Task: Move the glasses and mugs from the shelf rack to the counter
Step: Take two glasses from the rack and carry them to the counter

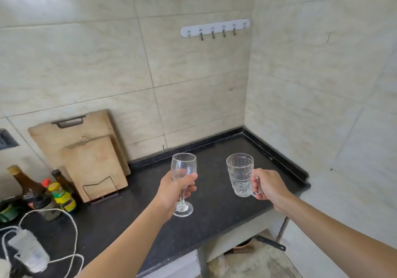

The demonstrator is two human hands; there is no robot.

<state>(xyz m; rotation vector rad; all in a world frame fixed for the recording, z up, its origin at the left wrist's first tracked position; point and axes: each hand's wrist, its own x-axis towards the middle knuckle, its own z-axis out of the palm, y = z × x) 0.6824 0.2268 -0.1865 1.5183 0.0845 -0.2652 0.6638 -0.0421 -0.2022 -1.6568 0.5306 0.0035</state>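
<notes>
Two vessels are in my grip. My left hand point(171, 189) clasps the wine glass point(183, 183) at its bowl; my right hand point(268, 186) grips the mug point(240, 173) by its handle, counter point(214, 209) beneath both.

I am standing in a home kitchen. Beyond my hands runs a black stone counter point(214, 209) into a corner of pale beige wall tiles point(193, 97). Left of my left hand lean two light wooden chopping boards point(90, 161) (the smaller in front), beside brown sauce bottles point(28, 183). Above my hands hangs a white hook rail point(215, 27).
</notes>
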